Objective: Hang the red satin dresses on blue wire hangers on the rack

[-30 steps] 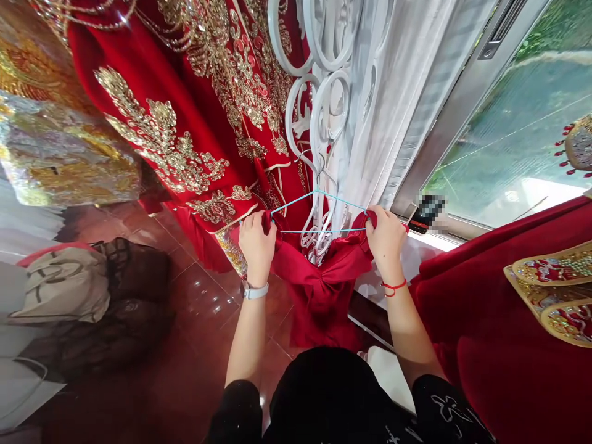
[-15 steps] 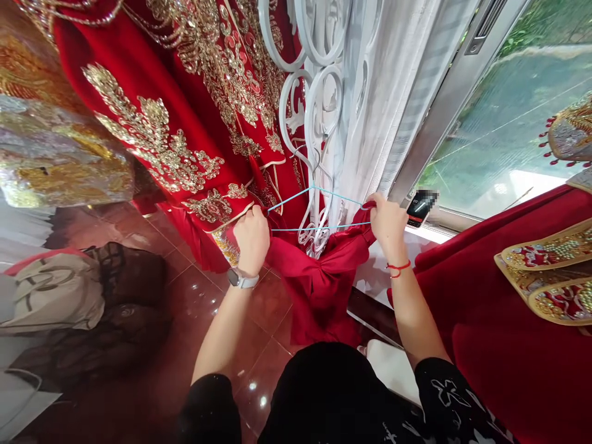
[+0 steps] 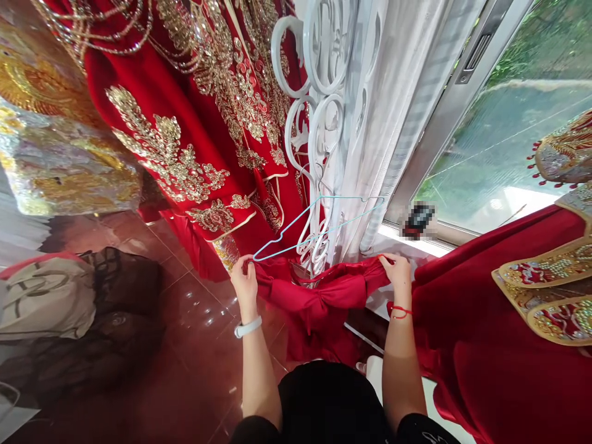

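My left hand (image 3: 244,279) is closed on one end of a plain red satin garment (image 3: 324,296) and touches the low left corner of a thin light-blue wire hanger (image 3: 319,225). My right hand (image 3: 396,271) pinches the garment's other end, just below the window sill. The hanger hangs tilted from a white scrollwork metal rack (image 3: 319,123), its right corner up and free of the cloth. The garment sags between my hands with a gathered bow in the middle.
Red gowns with gold embroidery (image 3: 194,123) hang at the left. White curtain (image 3: 393,92) and a sliding window (image 3: 499,135) are ahead. A red embroidered garment (image 3: 518,308) lies at the right. Bags (image 3: 55,302) sit on the dark red tiled floor. A small dark device (image 3: 416,220) rests on the sill.
Both hands have come down with the red garment. Its right end has slipped off the hanger, and the hanger now tilts with its right corner raised.
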Available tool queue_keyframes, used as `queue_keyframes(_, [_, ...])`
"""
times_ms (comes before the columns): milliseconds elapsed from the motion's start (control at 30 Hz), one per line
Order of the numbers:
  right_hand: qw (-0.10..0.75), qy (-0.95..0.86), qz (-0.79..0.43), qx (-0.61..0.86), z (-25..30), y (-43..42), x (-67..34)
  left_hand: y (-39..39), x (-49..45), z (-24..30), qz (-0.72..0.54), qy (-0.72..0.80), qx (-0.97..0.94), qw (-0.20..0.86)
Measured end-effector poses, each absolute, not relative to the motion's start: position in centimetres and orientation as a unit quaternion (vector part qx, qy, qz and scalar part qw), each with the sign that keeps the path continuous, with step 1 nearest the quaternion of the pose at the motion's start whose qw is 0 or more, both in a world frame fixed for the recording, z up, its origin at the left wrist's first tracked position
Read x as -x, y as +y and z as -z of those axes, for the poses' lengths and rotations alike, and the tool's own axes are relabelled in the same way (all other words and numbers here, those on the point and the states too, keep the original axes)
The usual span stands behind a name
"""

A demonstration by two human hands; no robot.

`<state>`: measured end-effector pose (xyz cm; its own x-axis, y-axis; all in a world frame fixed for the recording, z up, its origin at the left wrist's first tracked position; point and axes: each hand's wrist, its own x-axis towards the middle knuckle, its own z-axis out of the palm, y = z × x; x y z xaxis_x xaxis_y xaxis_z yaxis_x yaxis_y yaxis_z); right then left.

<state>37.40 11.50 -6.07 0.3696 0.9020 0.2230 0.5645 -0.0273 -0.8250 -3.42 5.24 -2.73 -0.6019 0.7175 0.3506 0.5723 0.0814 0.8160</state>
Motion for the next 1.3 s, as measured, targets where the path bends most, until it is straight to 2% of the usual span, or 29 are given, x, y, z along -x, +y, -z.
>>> queue_keyframes(100, [0.444,-0.521,-0.217,0.696,7.1,10.8,-37.4,4.5,3.4,3.9,-0.483,0.746,-0.451,0.082])
queue_keyframes(267, [0.535,-0.402,-0.346,0.657,7.5,10.9,-37.9,3.6,3.1,4.4,-0.444,0.769,-0.456,0.057])
queue_keyframes(433, [0.579,-0.360,-0.419,0.600,7.2,11.2,-37.7,3.0,3.7,4.7,-0.430,0.829,-0.358,-0.004])
queue_keyframes(600, [0.682,-0.333,-0.426,0.492,5.6,11.7,-37.3,2.7,5.0,5.4,-0.590,0.756,-0.245,0.140])
queue_keyframes(767, [0.722,-0.383,-0.366,0.445,2.4,14.0,-37.3,3.2,5.1,6.0,-0.657,0.686,-0.201,0.241])
queue_keyframes(867, [0.710,-0.443,-0.343,0.427,0.2,15.1,-37.2,3.4,5.2,5.7,-0.680,0.637,-0.191,0.309])
queue_keyframes(1000, [0.649,-0.531,-0.329,0.435,-2.7,15.1,-36.1,3.2,5.2,5.1,-0.721,0.520,-0.181,0.422])
queue_keyframes(1133, [0.573,-0.596,-0.334,0.453,-4.5,14.7,-33.7,2.7,4.4,4.9,-0.746,0.471,-0.213,0.420])
queue_keyframes(1300, [0.517,-0.641,-0.351,0.445,-4.4,14.3,-32.8,2.8,4.9,4.4,-0.766,0.457,-0.245,0.381])
